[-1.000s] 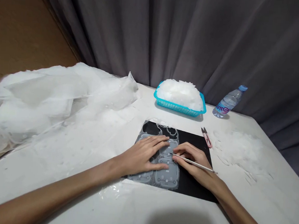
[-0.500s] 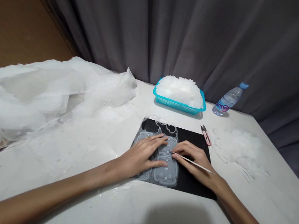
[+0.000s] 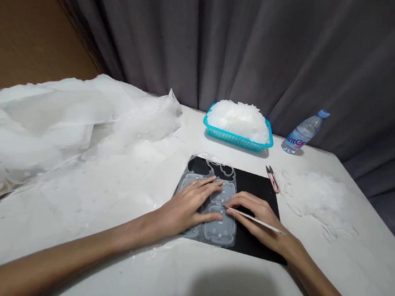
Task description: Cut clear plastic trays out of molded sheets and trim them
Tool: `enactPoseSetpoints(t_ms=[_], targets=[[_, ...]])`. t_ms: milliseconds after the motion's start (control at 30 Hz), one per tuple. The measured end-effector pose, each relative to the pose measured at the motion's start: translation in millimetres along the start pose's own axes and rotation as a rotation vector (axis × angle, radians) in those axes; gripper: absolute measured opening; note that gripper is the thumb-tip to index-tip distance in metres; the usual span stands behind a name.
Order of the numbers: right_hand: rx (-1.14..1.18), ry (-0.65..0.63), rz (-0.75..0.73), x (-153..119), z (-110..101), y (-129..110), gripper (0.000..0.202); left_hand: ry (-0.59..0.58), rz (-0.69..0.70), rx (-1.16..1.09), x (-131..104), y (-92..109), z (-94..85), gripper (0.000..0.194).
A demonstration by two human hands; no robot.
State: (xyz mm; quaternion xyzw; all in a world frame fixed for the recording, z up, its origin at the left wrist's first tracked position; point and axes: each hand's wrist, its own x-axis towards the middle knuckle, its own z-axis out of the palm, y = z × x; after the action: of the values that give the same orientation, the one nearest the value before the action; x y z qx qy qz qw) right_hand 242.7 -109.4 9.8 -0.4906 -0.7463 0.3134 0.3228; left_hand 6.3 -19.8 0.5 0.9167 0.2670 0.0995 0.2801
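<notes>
A translucent moulded sheet [image 3: 220,225] with rounded panels and cut-out openings at its far end lies on a black mat [image 3: 258,182]. My left hand [image 3: 193,204] rests flat on the sheet with fingers spread, covering part of its left half. In my right hand [image 3: 252,211] a thin white stick-like tool [image 3: 256,220] is pinched like a pen. Its tip points at the seam between two panels, near the sheet's right side. Whether the tip touches the sheet, I cannot tell.
Behind the mat stands a turquoise basket [image 3: 235,139] heaped with white translucent pieces. A water bottle [image 3: 303,133] is right of it. Pink-handled thread snips [image 3: 272,179] lie by the mat's far right corner, beside clear scraps [image 3: 320,194]. Plastic bags [image 3: 67,110] cover the table's left.
My right hand and the tool have shifted slightly toward me, from the far panel to the seam. My left hand stays in place on the sheet.
</notes>
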Motion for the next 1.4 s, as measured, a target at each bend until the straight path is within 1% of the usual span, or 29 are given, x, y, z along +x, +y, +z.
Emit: enactPoseSetpoints(t_ms=[300,433,567,700,867,1000,1100,1267,1400], targets=[[-0.040,-0.005,-0.025,0.0,-0.4,0.5,0.014,0.030,-0.009,-0.043,2.7,-0.4,0.2,0.071],[-0.080,0.002,-0.074,0.1,2.6,2.8,0.014,0.032,0.003,-0.018,2.6,-0.1,0.2,0.070],[-0.155,0.027,-0.133,-0.7,9.5,6.7,0.015,0.051,0.028,-0.004,3.3,-2.9,3.1,0.069],[-0.281,0.046,-0.181,-1.3,13.7,6.3,0.016,0.058,0.042,-0.007,4.3,-5.4,5.5,0.069],[-0.408,0.011,-0.165,-3.2,5.8,-1.3,0.018,0.039,0.038,-0.005,4.4,-4.5,4.5,0.072],[-0.377,-0.017,-0.196,-4.2,-0.4,-1.2,0.018,0.040,0.051,-0.003,5.6,-4.7,3.5,0.068],[-0.364,-0.002,-0.251,-3.0,2.6,6.2,0.019,0.060,0.057,0.005,6.7,-5.7,4.4,0.067],[-0.523,0.076,-0.352,-0.6,13.2,18.1,0.021,0.075,0.072,0.015,6.1,-6.1,7.0,0.067],[-0.677,0.056,-0.395,-2.1,14.9,17.8,0.023,0.088,0.070,0.013,3.8,-5.4,7.7,0.065]])
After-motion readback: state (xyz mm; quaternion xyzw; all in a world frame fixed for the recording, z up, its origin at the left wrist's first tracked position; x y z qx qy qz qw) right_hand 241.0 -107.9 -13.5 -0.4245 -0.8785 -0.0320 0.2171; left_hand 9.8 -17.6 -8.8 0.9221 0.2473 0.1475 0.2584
